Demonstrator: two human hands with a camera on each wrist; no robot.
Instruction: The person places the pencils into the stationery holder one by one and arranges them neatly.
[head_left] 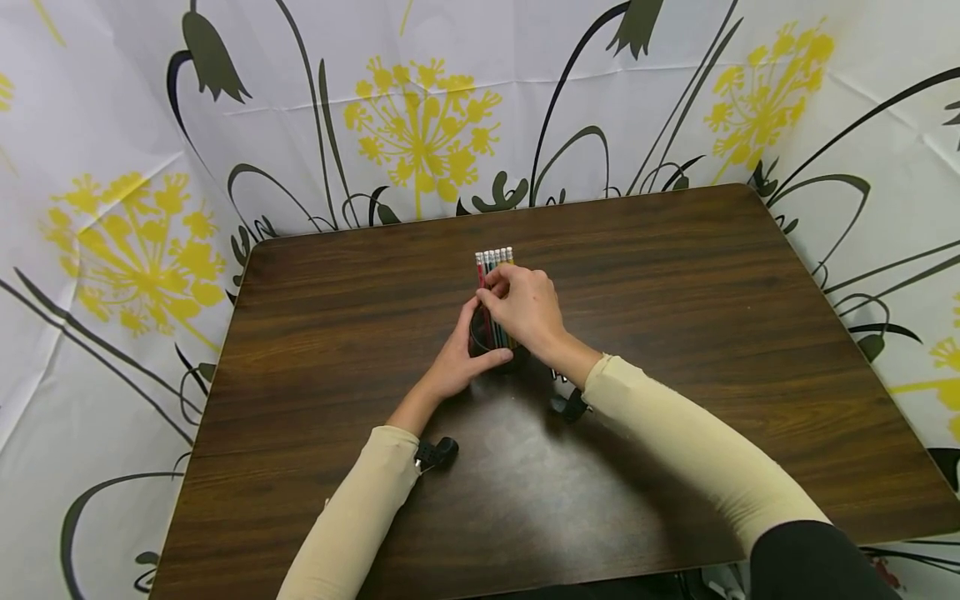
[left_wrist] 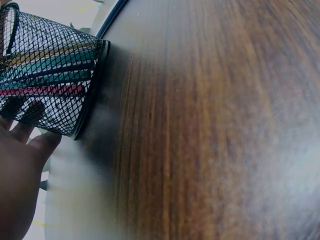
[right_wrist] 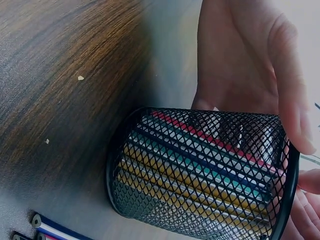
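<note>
So, the left hand curls its fingers and thumb round the black mesh cup, standing upright on the surface, likely because such a light holder could tip under any tug. Above the rim, the right hand looks to have its fingers pinched together on the red pencil at the left end of the pencils, a high hold that makes sense since the mesh shields everything lower down.

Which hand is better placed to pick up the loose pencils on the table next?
Probably the right hand: the loose pencils lie near its wrist, while the left hand holds the mesh cup. The right hand's fingers are at the red pencil, so it would finish there first.
</note>
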